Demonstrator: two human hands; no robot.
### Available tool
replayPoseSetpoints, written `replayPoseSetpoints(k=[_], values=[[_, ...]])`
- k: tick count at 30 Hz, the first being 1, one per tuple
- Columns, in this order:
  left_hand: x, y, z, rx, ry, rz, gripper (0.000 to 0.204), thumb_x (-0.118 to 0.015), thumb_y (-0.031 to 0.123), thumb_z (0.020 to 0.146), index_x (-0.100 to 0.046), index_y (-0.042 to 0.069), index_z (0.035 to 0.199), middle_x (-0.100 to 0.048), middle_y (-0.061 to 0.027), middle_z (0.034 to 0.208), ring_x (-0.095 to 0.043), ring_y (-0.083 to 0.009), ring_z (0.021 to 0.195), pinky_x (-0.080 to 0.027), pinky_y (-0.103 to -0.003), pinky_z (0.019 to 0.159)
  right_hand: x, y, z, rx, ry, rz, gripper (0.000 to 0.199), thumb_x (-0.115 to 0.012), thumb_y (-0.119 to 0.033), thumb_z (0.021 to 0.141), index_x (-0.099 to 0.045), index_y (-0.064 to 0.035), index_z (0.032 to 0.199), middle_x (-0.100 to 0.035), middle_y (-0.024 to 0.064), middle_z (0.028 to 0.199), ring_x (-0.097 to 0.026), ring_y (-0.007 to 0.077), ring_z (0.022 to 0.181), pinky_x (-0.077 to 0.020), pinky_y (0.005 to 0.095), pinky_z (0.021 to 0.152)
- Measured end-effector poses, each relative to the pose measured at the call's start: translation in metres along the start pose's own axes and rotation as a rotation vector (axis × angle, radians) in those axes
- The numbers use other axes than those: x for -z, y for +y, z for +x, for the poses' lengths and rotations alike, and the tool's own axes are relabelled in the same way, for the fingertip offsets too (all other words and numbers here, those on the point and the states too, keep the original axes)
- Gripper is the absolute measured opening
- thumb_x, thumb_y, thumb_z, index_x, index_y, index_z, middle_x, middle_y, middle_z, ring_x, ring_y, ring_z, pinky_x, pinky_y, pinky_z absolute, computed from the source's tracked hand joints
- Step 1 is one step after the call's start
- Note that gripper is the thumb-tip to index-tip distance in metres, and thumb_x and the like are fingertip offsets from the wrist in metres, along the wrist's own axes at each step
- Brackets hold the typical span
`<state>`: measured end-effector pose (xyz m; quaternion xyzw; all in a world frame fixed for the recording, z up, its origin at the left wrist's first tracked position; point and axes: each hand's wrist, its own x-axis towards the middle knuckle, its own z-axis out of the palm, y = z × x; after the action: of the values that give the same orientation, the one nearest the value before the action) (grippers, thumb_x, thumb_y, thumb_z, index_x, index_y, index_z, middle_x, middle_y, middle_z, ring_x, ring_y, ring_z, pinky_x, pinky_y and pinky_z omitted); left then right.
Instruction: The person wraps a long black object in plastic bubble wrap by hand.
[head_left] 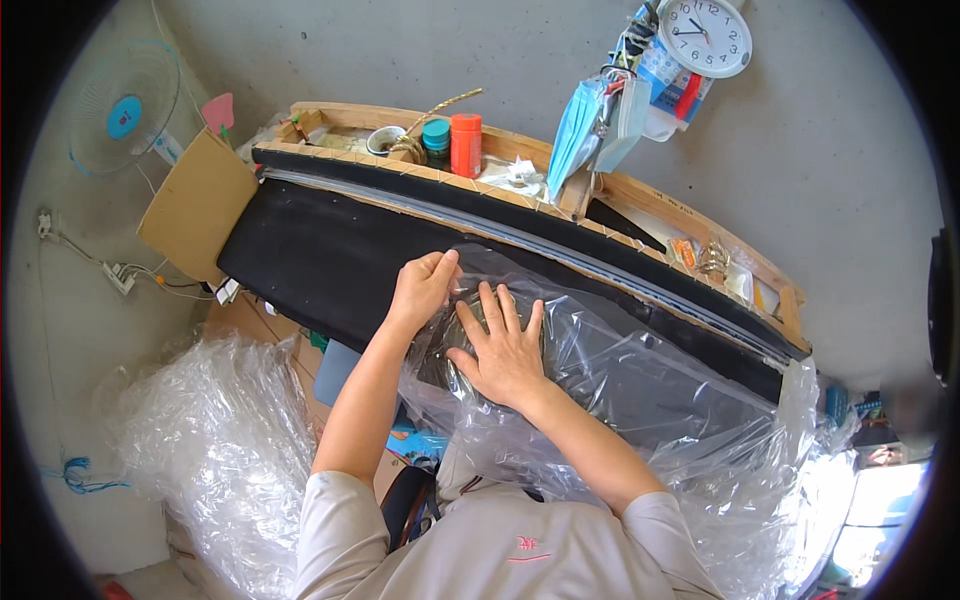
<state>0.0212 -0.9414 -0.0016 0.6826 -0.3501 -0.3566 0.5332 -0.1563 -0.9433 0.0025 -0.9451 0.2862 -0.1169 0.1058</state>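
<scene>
Clear plastic film (620,370) lies in wrinkles across the black padded bench top (320,235) and hangs over its near edge. My left hand (425,288) is closed in a pinch on the film's far left part. Beside it, my right hand (505,350) rests flat on the plastic with its fingers spread. Under that palm and the film is a dark, roundish thing with shiny edges; its kind is hidden by the hand and the glare.
Along the bench's far side runs a wooden tray (545,152) holding an orange-red bottle (466,145), a teal-lidded jar (436,135) and a cup (384,140). Face masks (577,135) hang above it, below a clock (705,37). Bulky clear plastic (215,450), cardboard (197,205) and a fan (125,117) are at left.
</scene>
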Motion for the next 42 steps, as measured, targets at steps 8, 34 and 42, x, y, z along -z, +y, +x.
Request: replayPoseSetpoints(k=[8,34,42], values=[[0.004,-0.002,-0.010,-0.278,-0.014,0.215,0.023,-0.069,0.018,0.079,-0.060,0.000,0.089,-0.056,-0.0005,0.069,-0.051,-0.0059,0.062,-0.044,-0.022,0.057,-0.004,0.001,0.014,0.023,0.021,0.021,0.064,-0.052,-0.047,0.084,-0.040,-0.0123,0.136,-0.017,0.0162,0.148,-0.018,0.0339,0.137,-0.0094,0.0687,0.101],[0.204,-0.102,0.082,0.168,0.617,1.130,0.048,-0.027,0.047,0.094,-0.047,0.013,0.121,-0.059,-0.0216,0.113,-0.055,-0.0418,0.104,-0.043,-0.050,0.085,0.111,0.251,-0.279,-0.798,0.319,-0.020,0.056,-0.055,-0.042,0.085,-0.048,-0.0053,0.127,-0.044,0.0127,0.133,-0.036,0.0308,0.126,-0.0252,0.0497,0.103],[0.233,-0.100,0.066,0.208,0.712,1.091,0.037,-0.028,0.038,0.097,-0.047,0.014,0.118,-0.060,-0.0190,0.112,-0.056,-0.0426,0.098,-0.046,-0.048,0.077,0.115,0.240,-0.340,-1.121,0.397,-0.328,0.066,-0.046,-0.045,0.089,-0.036,0.0018,0.134,-0.025,0.0188,0.146,-0.020,0.0306,0.137,-0.0135,0.0502,0.110]])
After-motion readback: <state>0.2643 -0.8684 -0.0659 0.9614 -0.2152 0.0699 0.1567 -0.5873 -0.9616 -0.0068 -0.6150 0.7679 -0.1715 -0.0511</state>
